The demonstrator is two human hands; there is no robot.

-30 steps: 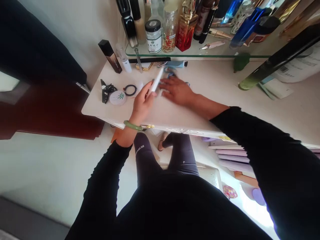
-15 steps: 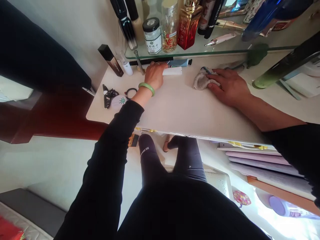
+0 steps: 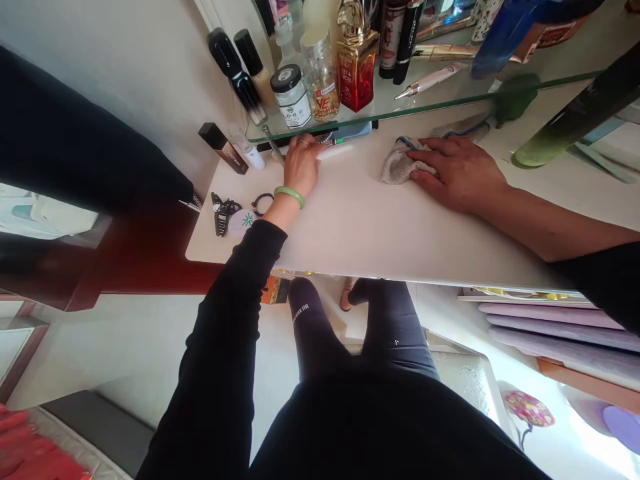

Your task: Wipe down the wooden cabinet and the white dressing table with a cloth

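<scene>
1. The white counter (image 3: pixel 380 233) runs across the view, with the person's dark leggings (image 3: pixel 320 333) just below its near edge and lilac boards (image 3: pixel 555 327) stacked lower right.
2. A glass shelf (image 3: pixel 385 110) spans the far side above the counter, crowded with cosmetics, among them a red-and-gold perfume bottle (image 3: pixel 357 83), a black-lidded glass jar (image 3: pixel 291 97) and a pale pink pen-shaped applicator (image 3: pixel 430 81).
3. The right hand (image 3: pixel 460 172) lies palm down with fingers spread, unclenched, on a grey-beige cloth (image 3: pixel 401 163) at the counter's right.
4. The left hand (image 3: pixel 301 167) reaches the far edge near the shelf, its fingers curled downward. A slim white item (image 3: pixel 336 152) sits just beside the fingertips, partly blurred, and I cannot tell whether the hand grips it.
5. A green jade bangle (image 3: pixel 289 197) circles the left wrist.
6. At the counter's left lie a black claw clip (image 3: pixel 221 213), a round compact with a green leaf design (image 3: pixel 242 222) and a black hair tie (image 3: pixel 263 203), close together.
</scene>
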